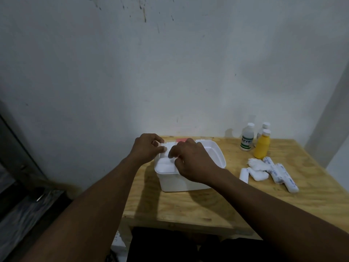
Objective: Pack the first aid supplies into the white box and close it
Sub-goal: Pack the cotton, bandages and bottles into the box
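The white box sits open on the counter. Left hand and right hand reach over it, fingers pinching a white pad (cotton-like). Right: bottles, labels unreadable; wrapped rolls.

**A bare back room with a makeshift plywood counter**

This looks like a plain utility or storage corner of a home or small workshop, not a clinic. The counter is unfinished plywood with raw edges, pushed into the corner against a white plaster wall that is scuffed and spattered with dark marks near the top. At the left a dark frame, perhaps of a door or window, stands beside the counter. Lighting is dim. The only medical signs are loose supplies on the counter: three bottles and some wrapped bandage rolls
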`<action>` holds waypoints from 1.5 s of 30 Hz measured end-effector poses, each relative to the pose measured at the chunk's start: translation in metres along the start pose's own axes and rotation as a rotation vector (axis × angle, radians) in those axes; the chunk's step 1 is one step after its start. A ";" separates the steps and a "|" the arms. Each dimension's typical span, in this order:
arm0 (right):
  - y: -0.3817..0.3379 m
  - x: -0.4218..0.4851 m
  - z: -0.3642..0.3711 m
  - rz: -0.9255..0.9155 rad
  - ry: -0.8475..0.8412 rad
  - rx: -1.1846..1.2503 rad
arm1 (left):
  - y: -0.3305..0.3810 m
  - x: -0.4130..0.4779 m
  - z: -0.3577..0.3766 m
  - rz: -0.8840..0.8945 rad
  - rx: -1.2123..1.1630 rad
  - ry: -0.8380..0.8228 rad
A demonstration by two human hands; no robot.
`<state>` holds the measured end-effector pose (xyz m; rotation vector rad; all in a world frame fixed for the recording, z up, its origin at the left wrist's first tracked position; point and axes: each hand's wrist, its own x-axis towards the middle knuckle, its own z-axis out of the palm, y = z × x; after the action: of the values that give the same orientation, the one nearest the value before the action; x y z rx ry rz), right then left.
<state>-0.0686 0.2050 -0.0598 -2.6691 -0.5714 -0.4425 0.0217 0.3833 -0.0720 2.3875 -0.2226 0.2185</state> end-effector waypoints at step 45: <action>0.237 -0.103 -0.082 0.719 0.369 0.356 | 0.199 -0.003 0.212 0.254 0.495 -0.456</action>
<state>-0.0708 -0.0633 -0.0949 -2.1710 0.3827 -0.5287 -0.0054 0.0947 -0.0974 2.8724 -0.7626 -0.1848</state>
